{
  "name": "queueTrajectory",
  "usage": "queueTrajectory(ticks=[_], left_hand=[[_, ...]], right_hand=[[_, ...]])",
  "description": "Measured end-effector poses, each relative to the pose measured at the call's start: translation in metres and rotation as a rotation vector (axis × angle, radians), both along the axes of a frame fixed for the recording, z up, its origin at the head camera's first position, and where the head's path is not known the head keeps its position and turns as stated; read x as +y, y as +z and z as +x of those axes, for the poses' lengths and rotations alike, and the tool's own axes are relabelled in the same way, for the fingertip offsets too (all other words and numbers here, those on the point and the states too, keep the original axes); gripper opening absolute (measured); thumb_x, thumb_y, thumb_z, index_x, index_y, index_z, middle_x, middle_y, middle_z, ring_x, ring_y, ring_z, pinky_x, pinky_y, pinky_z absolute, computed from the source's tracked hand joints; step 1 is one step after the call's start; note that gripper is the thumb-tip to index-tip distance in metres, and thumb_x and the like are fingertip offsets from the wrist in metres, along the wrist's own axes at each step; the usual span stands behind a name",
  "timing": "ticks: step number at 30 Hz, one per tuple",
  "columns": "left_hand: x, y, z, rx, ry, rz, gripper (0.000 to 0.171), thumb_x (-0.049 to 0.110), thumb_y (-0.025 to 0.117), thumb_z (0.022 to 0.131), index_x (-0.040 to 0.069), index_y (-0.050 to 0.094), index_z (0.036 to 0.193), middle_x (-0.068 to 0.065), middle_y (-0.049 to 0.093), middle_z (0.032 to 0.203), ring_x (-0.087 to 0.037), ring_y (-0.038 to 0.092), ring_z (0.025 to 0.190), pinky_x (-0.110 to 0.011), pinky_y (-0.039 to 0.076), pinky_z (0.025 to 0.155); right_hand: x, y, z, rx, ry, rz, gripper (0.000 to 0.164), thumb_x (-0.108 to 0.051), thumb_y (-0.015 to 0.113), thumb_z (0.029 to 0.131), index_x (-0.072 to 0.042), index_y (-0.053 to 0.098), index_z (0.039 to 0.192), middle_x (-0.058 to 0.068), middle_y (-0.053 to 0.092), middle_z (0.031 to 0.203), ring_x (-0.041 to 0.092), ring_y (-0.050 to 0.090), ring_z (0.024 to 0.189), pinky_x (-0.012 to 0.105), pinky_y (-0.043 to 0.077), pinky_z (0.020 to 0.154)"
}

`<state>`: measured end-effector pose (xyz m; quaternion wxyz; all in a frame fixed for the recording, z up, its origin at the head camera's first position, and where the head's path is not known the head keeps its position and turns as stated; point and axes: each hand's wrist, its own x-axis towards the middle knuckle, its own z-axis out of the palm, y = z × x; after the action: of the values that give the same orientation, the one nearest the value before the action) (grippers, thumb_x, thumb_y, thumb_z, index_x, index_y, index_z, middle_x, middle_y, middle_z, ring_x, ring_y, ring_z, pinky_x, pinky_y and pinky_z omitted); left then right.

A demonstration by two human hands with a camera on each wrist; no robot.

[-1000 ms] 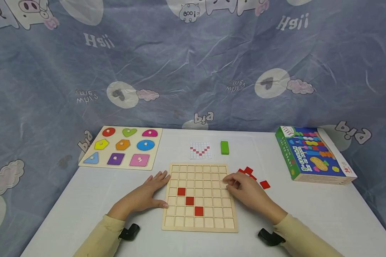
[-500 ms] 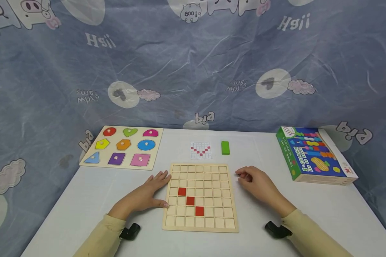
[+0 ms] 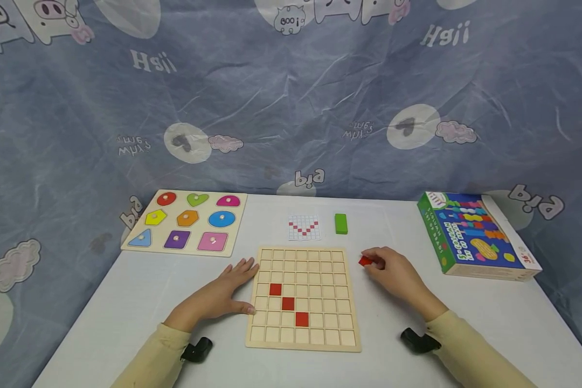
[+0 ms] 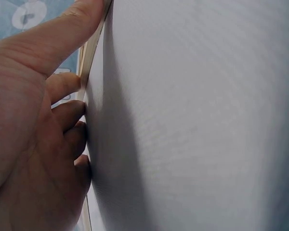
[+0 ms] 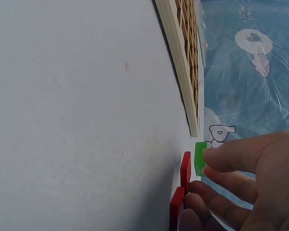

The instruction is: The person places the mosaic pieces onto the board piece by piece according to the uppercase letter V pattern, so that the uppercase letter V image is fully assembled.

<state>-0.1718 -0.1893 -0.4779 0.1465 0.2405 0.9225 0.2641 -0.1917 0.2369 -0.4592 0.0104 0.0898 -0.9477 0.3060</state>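
A wooden grid board (image 3: 325, 277) lies in front of the person, with red square tiles (image 3: 288, 304) in three of its cells on a diagonal. My left hand (image 3: 220, 291) rests at the board's left edge, thumb and fingers spread; the left wrist view shows the fingertips against that edge. Right of the board, my right hand (image 3: 393, 275) is low over the table with bent fingers. A loose red tile (image 3: 365, 261) shows at its fingertips. In the right wrist view, two red tiles (image 5: 185, 171) sit by the fingers; whether any is pinched is unclear. The hand hides what lies under it.
Behind the board are a small card (image 3: 304, 228) with a red V pattern on a grid and a green block (image 3: 341, 223). A shape puzzle board (image 3: 184, 237) lies at the back left. A colourful box (image 3: 477, 237) stands at the back right.
My right hand has moved from the board's right edge rightward over the loose red tiles, covering most of them. One tile has come into view at its fingertips. The left hand stays put.
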Motion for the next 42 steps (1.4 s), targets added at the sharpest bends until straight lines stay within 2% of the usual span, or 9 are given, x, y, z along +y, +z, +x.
queueTrajectory(ticks=[5,12,21,29,42], left_hand=[[0.0000,-0.0015,-0.0003,0.006,-0.004,0.000,0.105,0.052,0.084,0.077,0.012,0.033,0.160,-0.009,0.021,0.168,-0.032,0.012,0.156,-0.051,0.008,0.127],[0.0002,-0.0004,0.0001,0.004,-0.002,0.003,0.105,0.052,0.084,0.077,0.012,0.033,0.160,-0.009,0.021,0.168,-0.032,0.012,0.156,-0.051,0.008,0.127],[0.0001,-0.0002,0.0003,0.010,-0.018,-0.001,0.105,0.053,0.083,0.078,0.012,0.033,0.160,-0.010,0.021,0.168,-0.033,0.012,0.156,-0.051,0.008,0.127],[-0.0001,0.0006,0.0008,0.006,-0.007,0.000,0.105,0.052,0.084,0.077,0.012,0.033,0.160,-0.010,0.021,0.168,-0.033,0.012,0.156,-0.052,0.009,0.127],[-0.0006,0.0012,0.0006,0.014,-0.009,0.000,0.105,0.053,0.083,0.077,0.011,0.033,0.160,-0.011,0.021,0.168,-0.033,0.012,0.156,-0.052,0.009,0.127]], right_hand=[[-0.0016,-0.0009,0.0005,-0.003,0.014,0.003,0.032,-0.010,0.075,0.091,-0.005,0.071,0.122,0.007,0.068,0.104,0.019,0.054,0.084,0.033,0.047,0.072],[-0.0046,-0.0027,0.0015,0.003,0.034,0.039,0.031,-0.008,0.078,0.088,-0.005,0.073,0.118,0.003,0.065,0.095,0.017,0.053,0.082,0.031,0.045,0.070],[-0.0050,-0.0058,0.0002,0.011,0.027,0.088,0.028,-0.009,0.078,0.087,-0.005,0.074,0.113,0.003,0.062,0.089,0.017,0.052,0.077,0.033,0.045,0.067],[-0.0061,-0.0048,0.0020,0.047,0.039,0.085,0.021,-0.009,0.079,0.086,-0.009,0.074,0.106,0.001,0.063,0.086,0.015,0.052,0.074,0.032,0.045,0.065],[-0.0072,-0.0050,0.0080,0.023,0.033,0.090,0.024,-0.009,0.078,0.087,-0.016,0.067,0.107,-0.003,0.056,0.076,0.014,0.048,0.064,0.029,0.039,0.056]])
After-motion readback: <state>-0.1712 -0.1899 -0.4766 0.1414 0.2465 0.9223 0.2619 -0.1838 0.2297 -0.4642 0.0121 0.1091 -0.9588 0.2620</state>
